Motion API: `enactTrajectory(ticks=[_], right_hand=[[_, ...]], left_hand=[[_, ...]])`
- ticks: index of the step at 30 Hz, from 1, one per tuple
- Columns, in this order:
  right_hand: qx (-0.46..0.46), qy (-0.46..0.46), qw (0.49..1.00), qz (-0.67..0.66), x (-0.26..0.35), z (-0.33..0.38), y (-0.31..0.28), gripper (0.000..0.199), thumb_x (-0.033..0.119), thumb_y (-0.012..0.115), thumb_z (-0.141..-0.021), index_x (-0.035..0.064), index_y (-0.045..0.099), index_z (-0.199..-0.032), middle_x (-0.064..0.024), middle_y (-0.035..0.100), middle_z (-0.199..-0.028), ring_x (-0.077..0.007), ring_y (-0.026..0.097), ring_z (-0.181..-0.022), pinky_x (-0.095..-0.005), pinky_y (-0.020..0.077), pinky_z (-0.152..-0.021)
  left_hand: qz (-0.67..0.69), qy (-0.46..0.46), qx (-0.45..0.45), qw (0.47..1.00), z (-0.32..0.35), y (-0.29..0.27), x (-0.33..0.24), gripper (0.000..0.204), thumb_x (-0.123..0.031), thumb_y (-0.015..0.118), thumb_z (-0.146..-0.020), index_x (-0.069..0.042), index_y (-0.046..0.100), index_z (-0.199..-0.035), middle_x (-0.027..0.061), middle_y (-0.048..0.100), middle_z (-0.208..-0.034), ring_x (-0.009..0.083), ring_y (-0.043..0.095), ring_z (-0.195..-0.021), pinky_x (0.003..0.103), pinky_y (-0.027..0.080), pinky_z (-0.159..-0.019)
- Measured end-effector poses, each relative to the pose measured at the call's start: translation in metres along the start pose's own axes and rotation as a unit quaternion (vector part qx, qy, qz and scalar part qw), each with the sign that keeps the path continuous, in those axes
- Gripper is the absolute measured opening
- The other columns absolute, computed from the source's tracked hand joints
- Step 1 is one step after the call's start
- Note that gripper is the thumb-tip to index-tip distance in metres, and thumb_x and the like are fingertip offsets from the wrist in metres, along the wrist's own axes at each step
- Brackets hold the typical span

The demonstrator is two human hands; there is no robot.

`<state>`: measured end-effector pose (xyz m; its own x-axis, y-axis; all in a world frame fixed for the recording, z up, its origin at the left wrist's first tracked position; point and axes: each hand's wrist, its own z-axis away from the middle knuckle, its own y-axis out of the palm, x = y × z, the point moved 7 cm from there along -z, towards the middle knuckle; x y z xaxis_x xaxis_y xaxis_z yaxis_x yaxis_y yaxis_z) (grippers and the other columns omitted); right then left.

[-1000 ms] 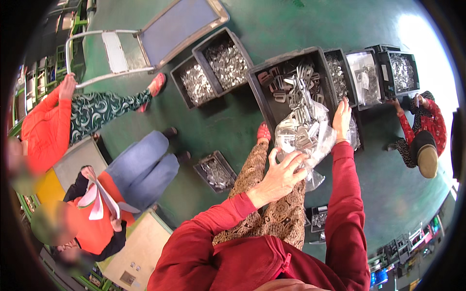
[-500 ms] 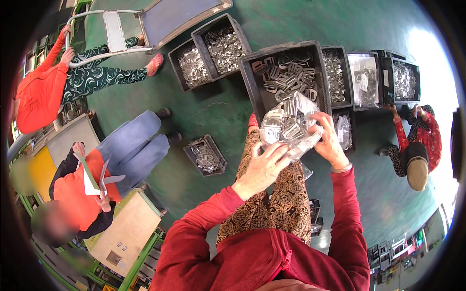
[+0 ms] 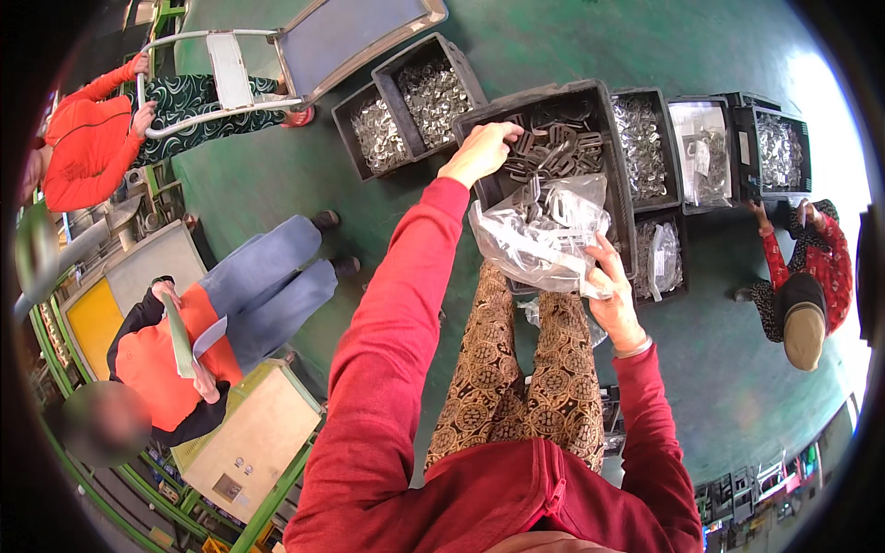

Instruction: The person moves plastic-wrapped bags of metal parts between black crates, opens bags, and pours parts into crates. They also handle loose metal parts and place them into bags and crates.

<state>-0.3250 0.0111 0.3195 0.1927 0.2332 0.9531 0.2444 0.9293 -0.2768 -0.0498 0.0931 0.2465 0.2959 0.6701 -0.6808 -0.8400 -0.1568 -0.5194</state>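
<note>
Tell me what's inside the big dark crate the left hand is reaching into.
The dark crate holds a heap of grey bent metal brackets. The left hand and the clear plastic bag cover its near part, so the contents there are hidden.

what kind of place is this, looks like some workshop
Most likely a factory or workshop sorting floor: black crates full of small metal parts stand in a row on a green painted floor, beside a platform trolley.

A crumpled clear plastic bag (image 3: 544, 238) is hanging over the dark crate (image 3: 599, 92); another clear bag (image 3: 660, 256) is lying in a neighbouring crate.
</note>
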Motion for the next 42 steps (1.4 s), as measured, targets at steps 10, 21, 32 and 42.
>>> enactTrajectory(ticks=[10,21,32,42], right_hand=[[-0.043,0.012,0.999,-0.018,0.001,0.009,-0.006,0.027,0.013,0.056,-0.091,-0.0016,0.049,-0.070,-0.0167,0.053,-0.126,-0.0394,0.040,-0.131,-0.0448,0.0345,-0.106],[-0.050,0.024,0.998,-0.040,0.005,0.006,-0.008,0.013,0.004,0.061,-0.079,-0.0001,0.050,-0.074,-0.0167,0.053,-0.125,-0.0406,0.041,-0.130,-0.0472,0.0323,-0.106],[-0.047,0.022,0.999,0.010,0.005,0.007,-0.003,0.017,-0.008,0.061,-0.076,-0.0001,0.048,-0.068,-0.0165,0.053,-0.127,-0.0363,0.043,-0.130,-0.0417,0.0374,-0.105],[-0.025,0.010,0.999,0.041,0.013,0.004,0.000,0.011,-0.005,0.060,-0.075,-0.0002,0.051,-0.072,-0.0178,0.055,-0.125,-0.0394,0.045,-0.127,-0.0436,0.0396,-0.102]], left_hand=[[-0.267,0.105,-0.025,0.958,-0.038,0.050,-0.037,0.025,-0.019,0.068,-0.082,0.004,0.059,-0.088,0.0230,0.061,-0.088,0.0403,0.063,-0.081,0.046,0.053,-0.070],[-0.351,0.116,-0.074,0.926,-0.040,0.070,-0.036,0.029,-0.015,0.071,-0.077,0.001,0.057,-0.097,0.0174,0.063,-0.091,0.0321,0.065,-0.086,0.042,0.053,-0.071],[0.179,0.216,-0.142,0.949,0.007,-0.003,-0.042,0.030,0.027,0.047,-0.068,-0.001,0.058,-0.072,0.0048,0.058,-0.095,0.0104,0.056,-0.079,0.022,0.046,-0.063],[0.029,0.293,-0.105,0.950,0.022,-0.014,-0.060,0.031,0.016,0.053,-0.073,-0.003,0.063,-0.095,0.0106,0.064,-0.111,0.0219,0.063,-0.096,0.029,0.053,-0.081]])
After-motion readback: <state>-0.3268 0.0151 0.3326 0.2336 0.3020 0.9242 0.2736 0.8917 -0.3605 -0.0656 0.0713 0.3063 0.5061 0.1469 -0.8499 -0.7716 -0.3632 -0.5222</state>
